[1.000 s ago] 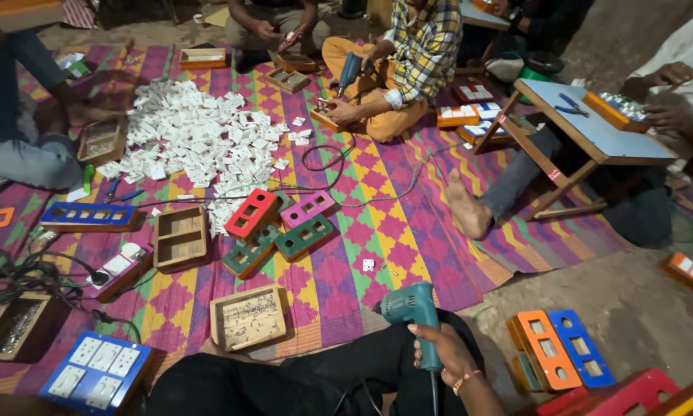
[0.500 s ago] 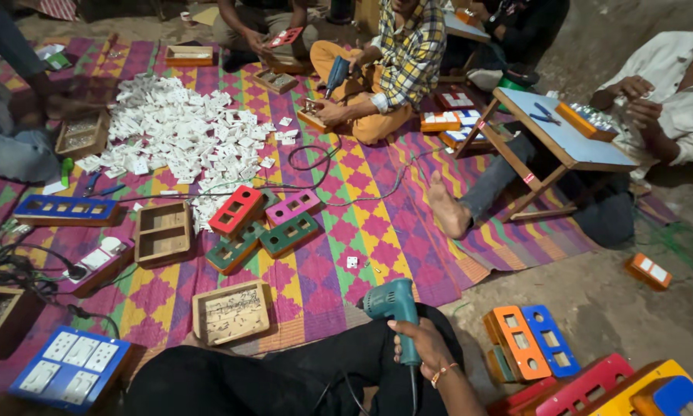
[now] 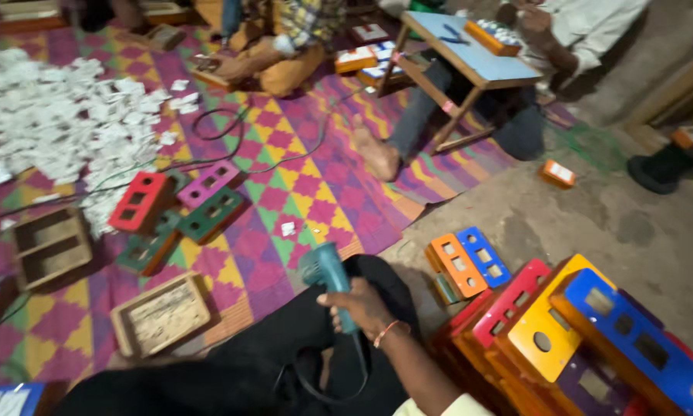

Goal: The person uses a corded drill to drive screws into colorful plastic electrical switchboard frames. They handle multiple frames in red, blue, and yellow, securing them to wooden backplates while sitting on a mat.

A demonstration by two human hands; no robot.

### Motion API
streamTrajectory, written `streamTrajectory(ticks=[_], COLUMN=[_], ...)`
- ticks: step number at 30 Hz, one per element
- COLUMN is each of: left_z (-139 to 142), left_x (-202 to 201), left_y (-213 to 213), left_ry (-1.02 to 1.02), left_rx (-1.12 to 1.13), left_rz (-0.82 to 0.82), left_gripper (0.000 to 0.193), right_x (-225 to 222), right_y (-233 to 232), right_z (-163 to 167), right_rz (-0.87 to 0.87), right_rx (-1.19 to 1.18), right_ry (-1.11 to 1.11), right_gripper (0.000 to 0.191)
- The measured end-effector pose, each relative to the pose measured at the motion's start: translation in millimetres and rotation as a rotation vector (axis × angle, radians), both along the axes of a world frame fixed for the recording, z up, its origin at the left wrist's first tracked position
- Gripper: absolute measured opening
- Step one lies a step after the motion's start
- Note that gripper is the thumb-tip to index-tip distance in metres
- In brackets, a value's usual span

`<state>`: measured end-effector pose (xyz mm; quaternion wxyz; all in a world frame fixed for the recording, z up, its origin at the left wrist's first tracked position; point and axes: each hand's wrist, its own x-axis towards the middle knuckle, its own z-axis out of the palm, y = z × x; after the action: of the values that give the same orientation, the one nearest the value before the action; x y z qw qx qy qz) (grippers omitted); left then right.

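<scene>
Big zigzag woven mat (image 3: 315, 185) covers most of the floor, its edge running diagonally into bare concrete (image 3: 593, 223) on the right, which has the most open room. Stack of bright cut-out panels (image 3: 577, 339) crowds the lower right corner, just beside the arm. Heap of white pieces (image 3: 61, 123) sits upper left. Right hand (image 3: 362, 304) is wrapped tight round the grip of a teal power drill (image 3: 327, 273), resting over the black-trousered knee. Left hand isn't in shot.
</scene>
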<state>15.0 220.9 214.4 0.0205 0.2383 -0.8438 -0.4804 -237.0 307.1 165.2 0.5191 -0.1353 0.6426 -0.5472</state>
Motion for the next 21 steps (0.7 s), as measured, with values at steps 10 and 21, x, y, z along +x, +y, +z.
streamTrajectory(ticks=[10,21], left_z=[60,139], left_x=[-148,-349], left_y=[27,165], left_ry=[0.102,0.702], left_rx=[-0.007,-0.512], left_rz=[-0.407,-0.949], left_gripper=[0.05,0.096], right_x=[-34,-46], right_y=[3,0], right_z=[-21,-40], right_rz=[0.077,0.029], right_rx=[-0.017,0.04], right_ry=[0.004,-0.063], right_gripper=[0.036,0.036])
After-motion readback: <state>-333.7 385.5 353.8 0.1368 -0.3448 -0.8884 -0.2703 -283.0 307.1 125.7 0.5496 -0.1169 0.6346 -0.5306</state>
